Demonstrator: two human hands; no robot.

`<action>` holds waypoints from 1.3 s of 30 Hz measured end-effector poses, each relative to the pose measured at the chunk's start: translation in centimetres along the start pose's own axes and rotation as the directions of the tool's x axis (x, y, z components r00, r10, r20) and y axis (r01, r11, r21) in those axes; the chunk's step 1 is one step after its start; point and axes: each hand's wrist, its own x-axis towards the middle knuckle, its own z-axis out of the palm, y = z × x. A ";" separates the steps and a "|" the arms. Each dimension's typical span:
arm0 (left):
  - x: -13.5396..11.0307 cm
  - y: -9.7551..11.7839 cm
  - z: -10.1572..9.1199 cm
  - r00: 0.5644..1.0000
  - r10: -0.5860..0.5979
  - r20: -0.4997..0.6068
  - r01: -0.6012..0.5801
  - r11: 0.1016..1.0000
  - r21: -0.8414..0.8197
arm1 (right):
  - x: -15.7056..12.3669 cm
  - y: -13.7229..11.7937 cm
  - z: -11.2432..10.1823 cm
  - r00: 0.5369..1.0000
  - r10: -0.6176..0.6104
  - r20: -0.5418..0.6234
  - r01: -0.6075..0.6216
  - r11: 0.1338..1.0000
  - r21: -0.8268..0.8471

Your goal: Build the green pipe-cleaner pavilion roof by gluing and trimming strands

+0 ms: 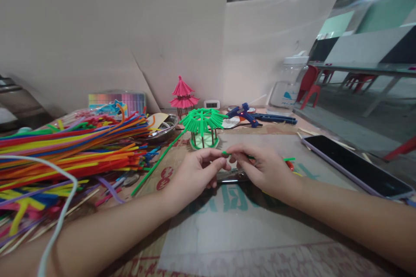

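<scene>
A short green pipe cleaner (225, 153) spans the fingertips of both my hands in the middle of the table. One end is pinched in my left hand (202, 168), its fingers curled. My right hand (264, 169) is closed on the other end and hides most of it. Just beyond my fingers stands a small green pavilion (203, 122) with a fringed roof, brown posts and a round green base. Under my hands lies a shiny dark-edged item (231, 177), mostly covered, so I cannot tell its kind.
Bundles of coloured pipe cleaners (74, 138) fill the left side, crossed by a white cable (69, 177). Behind are a pink pagoda (182, 93), a small digital clock (212, 104) and a blue glue gun (243, 114). A water bottle (287, 86) and a phone (354, 164) are on the right.
</scene>
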 end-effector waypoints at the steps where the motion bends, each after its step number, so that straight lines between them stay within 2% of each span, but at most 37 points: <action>1: 0.0 -0.1 0.0 1.000 0.000 -0.001 0.001 1.000 0.003 | 0.0 0.0 0.0 1.000 0.002 0.011 -0.002 1.000 -0.003; 8: 0.0 -0.1 0.0 1.000 0.013 -0.012 -0.013 0.999 0.031 | -0.1 -0.5 -0.1 0.994 0.012 0.106 -0.007 0.999 -0.047; 14: 0.0 0.3 -0.1 0.999 0.024 -0.046 -0.021 0.998 0.067 | 0.5 -0.7 -0.3 0.988 0.134 0.079 -0.141 0.987 0.076; 17: 0.2 0.3 -0.3 0.998 0.029 -0.058 -0.024 0.996 0.081 | 0.7 -0.6 -0.5 0.980 0.179 0.087 -0.187 0.979 0.086; 25: 0.1 0.2 -0.3 0.998 0.025 -0.059 -0.020 0.996 0.090 | 0.8 -0.7 -0.5 0.980 0.167 0.111 -0.171 0.985 0.035; 30: 0.1 0.2 -0.3 0.998 0.016 -0.060 -0.010 0.995 0.095 | 1.0 -0.9 -0.9 0.969 0.205 0.136 -0.207 0.978 0.001; 35: 0.2 0.5 -0.2 0.998 -0.001 -0.067 0.007 0.996 0.085 | 1.2 -1.4 -1.3 0.972 0.170 0.162 -0.159 0.984 -0.079; 39: 0.1 0.3 -0.2 0.998 0.008 -0.059 -0.002 0.996 0.091 | 1.3 -1.4 -1.1 0.957 0.237 0.169 -0.239 0.971 -0.005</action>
